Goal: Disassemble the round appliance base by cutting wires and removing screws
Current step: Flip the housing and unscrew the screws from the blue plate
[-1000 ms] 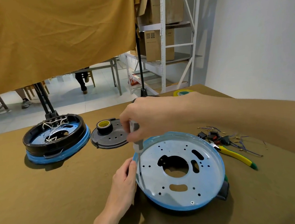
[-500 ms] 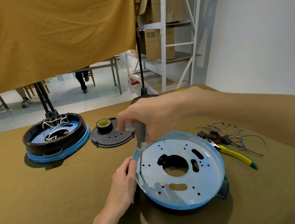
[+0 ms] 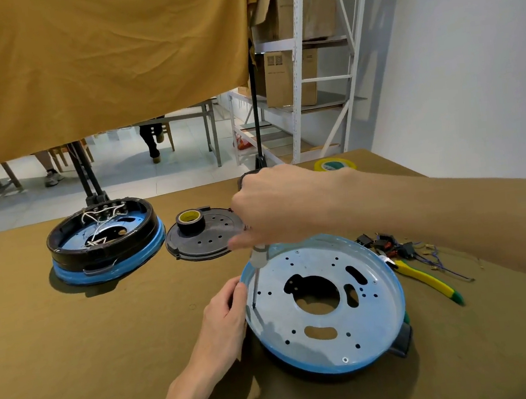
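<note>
A: What do we see in the middle?

B: We see the round base lying flat on the brown table. Its shiny metal plate with holes faces up, and it has a blue edge.

A: What is our right hand doing?

B: Our fingers are curled tight around the gray handle of a screwdriver. It stands almost straight up. Its tip sits on the plate, close to the left edge of the base.

A: And our left hand?

B: It rests against the left edge of the base. The fingers bend a little and the tips touch the blue edge.

A: What lies near the base?

B: Right of the base we see pliers with yellow handles, and beside them a small heap of cut wires and little black parts. Behind the base, to the left, lies a black lid with a tape roll on it. Further left of the base sits another round base, with white wires inside. Far behind the base we see one more yellow tape roll.
</note>
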`<state>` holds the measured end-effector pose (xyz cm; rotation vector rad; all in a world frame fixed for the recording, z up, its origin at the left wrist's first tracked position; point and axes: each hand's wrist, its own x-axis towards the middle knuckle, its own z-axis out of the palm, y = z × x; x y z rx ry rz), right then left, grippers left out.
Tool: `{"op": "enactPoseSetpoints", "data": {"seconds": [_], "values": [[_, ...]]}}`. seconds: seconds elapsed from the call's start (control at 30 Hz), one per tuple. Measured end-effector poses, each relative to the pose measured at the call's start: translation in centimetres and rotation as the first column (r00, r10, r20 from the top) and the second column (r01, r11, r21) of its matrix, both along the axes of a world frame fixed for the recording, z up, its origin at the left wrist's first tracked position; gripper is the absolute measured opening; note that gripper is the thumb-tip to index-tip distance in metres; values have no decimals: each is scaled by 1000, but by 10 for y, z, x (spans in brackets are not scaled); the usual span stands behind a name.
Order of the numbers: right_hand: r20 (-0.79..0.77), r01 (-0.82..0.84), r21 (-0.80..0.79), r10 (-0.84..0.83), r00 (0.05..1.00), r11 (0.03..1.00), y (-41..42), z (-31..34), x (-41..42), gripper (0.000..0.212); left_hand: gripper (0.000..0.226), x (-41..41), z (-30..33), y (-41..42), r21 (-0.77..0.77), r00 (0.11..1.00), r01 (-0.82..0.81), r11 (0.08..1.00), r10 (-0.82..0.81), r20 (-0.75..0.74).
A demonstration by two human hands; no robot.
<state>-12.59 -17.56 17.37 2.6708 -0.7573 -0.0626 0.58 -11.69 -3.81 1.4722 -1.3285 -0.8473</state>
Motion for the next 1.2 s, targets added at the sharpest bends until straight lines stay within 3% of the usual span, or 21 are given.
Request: {"op": "enactPoseSetpoints", "data": {"seconds": [0.07, 0.13, 0.2, 0.3, 0.37, 0.43, 0.63, 0.73, 0.8, 0.87, 0.97, 1.03, 1.1, 1.2], "values": [[29, -85, 219, 80, 996, 972, 0, 5, -1, 16, 31, 1, 2, 1, 13, 1000, -20, 1000, 20, 25], [56, -148, 358, 137, 989, 922, 1, 11, -2, 29, 28, 2, 5, 0, 22, 995, -80, 997, 78, 70], [70, -138, 297, 123, 990, 945, 3, 8, -2, 39, 25, 2, 6, -1, 49, 979, -170, 984, 163, 122], [-2, 24, -4, -24, 1000, 1000, -2, -1, -7, 57, 27, 1, 7, 0, 122, 971, -165, 979, 140, 194], [46, 115, 84, -119, 992, 990, -10, 0, -19, 58, 39, 2, 7, 1, 160, 968, -91, 983, 50, 245], [151, 154, 286, -203, 968, 946, -20, 1, -38, 51, 40, 3, 8, 1, 198, 965, -36, 980, -18, 262], [350, 192, 692, -556, 754, 696, -30, -42, -109, 42, 34, 3, 8, 1, 222, 974, -28, 975, -23, 226], [361, 19, 901, -776, 518, 432, -25, -69, -131, 36, 34, 1, 12, 2, 235, 979, -33, 971, -15, 203], [344, -109, 938, -830, 439, 330, -19, -79, -136, 30, 36, -3, 13, 4, 222, 983, -42, 974, 0, 184], [427, -144, 902, -795, 431, 406, -16, -84, -133, 26, 31, -7, 13, 7, 140, 983, -125, 982, 103, 152], [604, -157, 783, -675, 423, 602, -15, -80, -118, 26, 15, -3, 17, 10, -153, 955, -258, 954, 275, 109], [689, -168, 698, -588, 425, 696, -15, -74, -106, 25, 18, 4, 23, 11, -242, 972, -105, 964, 151, 180], [738, -147, 610, -490, 464, 779, -14, -67, -93, 24, 22, 7, 28, 11, -207, 963, 21, 978, 36, 266], [753, -127, 517, -378, 539, 847, -13, -58, -76, 29, 15, 9, 30, 8, -166, 950, 60, 984, -5, 313]]}}
